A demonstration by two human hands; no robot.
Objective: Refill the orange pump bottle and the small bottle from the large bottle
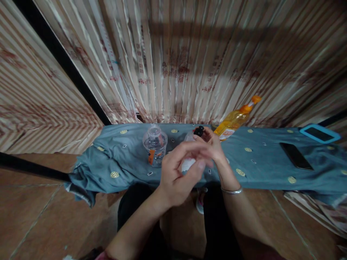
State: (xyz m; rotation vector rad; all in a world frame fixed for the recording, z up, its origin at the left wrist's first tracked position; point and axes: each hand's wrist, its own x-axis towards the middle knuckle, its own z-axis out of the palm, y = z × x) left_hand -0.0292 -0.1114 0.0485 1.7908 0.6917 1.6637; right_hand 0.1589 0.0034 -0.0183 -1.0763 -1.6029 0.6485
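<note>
My left hand is raised in front of the cloth-covered surface, fingers curved and thumb apart from them. Its fingertips are blurred, and I see nothing held in it. Behind it, my right hand, with a silver bangle at the wrist, has thumb and fingers closed around a small black knobbed piece. Part of a clear container shows just left of that piece; my left hand hides the rest. Something white is visible through the gap in my left hand. To the left stands a clear plastic container with an orange label.
A bottle of yellow-orange liquid with an orange cap leans right at the back. Further right lie a black phone and a blue-framed device. The blue-green cloth hangs over the front edge; a striped curtain rises behind.
</note>
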